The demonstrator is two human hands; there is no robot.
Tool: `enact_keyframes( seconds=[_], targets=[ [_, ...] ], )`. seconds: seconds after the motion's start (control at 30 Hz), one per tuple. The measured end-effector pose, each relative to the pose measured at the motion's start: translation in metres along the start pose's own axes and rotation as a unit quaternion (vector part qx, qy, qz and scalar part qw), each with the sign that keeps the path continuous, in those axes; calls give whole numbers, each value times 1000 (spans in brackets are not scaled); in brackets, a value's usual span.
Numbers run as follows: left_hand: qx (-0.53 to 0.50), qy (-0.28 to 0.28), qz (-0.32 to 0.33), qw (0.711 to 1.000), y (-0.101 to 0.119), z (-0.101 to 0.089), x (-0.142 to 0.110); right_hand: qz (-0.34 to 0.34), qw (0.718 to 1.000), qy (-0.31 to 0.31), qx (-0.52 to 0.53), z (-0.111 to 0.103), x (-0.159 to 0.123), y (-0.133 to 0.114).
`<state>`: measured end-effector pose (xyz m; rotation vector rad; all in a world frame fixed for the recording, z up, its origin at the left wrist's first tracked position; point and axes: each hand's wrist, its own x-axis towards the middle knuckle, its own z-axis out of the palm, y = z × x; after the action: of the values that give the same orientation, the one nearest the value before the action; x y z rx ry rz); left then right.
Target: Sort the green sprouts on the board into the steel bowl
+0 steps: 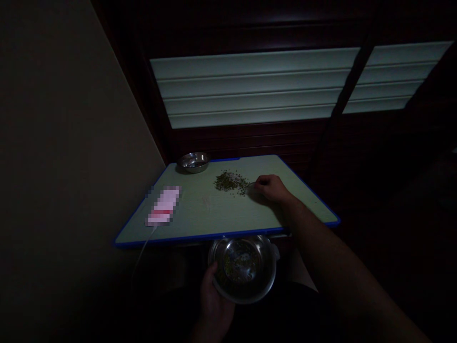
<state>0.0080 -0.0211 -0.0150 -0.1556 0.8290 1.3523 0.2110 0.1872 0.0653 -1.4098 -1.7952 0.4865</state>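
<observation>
My left hand (214, 300) grips the left rim of a metal bowl (269, 281), thumb over the edge, below the table's front edge. Some small greenish grains or beans lie in the bottom of that bowl. Over the table, my right hand (271, 187) is closed on a small pale tool (251, 187), perhaps a spoon; its exact kind is too dim to make out. The tool's tip touches the right side of a loose pile of small green beans (230, 181) spread on the tabletop.
A smaller metal bowl (194, 163) stands at the table's back left corner. On the left lies a phone (164, 206), blurred out, with a white cable (143, 247) hanging off the front edge. The pale green table (200, 219) has a blue rim. Behind it are dark louvred doors (250, 90).
</observation>
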Motion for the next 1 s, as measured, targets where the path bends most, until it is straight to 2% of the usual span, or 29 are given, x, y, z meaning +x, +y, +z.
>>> enact_keyframes(
  seconds=[0.17, 0.27, 0.43, 0.5, 0.73, 0.9, 1.0],
  targets=[
    [-8, -1, -3, 1000, 1, 0, 0, -17, 999, 25, -25, 1, 1, 1],
    [-5, 5, -2, 1000, 1, -1, 0, -2, 999, 31, 9, 1, 0, -2],
    [-3, 11, -2, 1000, 1, 1, -1, 9, 997, -43, 58, 3, -3, -6],
    [-2, 9, 6, 1000, 0, 3, -2, 1, 998, -50, 47, 4, -4, -6],
    [-2, -3, 12, 1000, 0, 3, -3, -28, 999, -18, -4, 6, -3, -7],
    [-2, 0, 2, 1000, 0, 2, -2, -20, 999, 27, -18, 5, -2, -6],
    [-3, 3, 3, 1000, 0, 1, 0, -21, 999, 34, -21, 4, -2, -5]
  ],
)
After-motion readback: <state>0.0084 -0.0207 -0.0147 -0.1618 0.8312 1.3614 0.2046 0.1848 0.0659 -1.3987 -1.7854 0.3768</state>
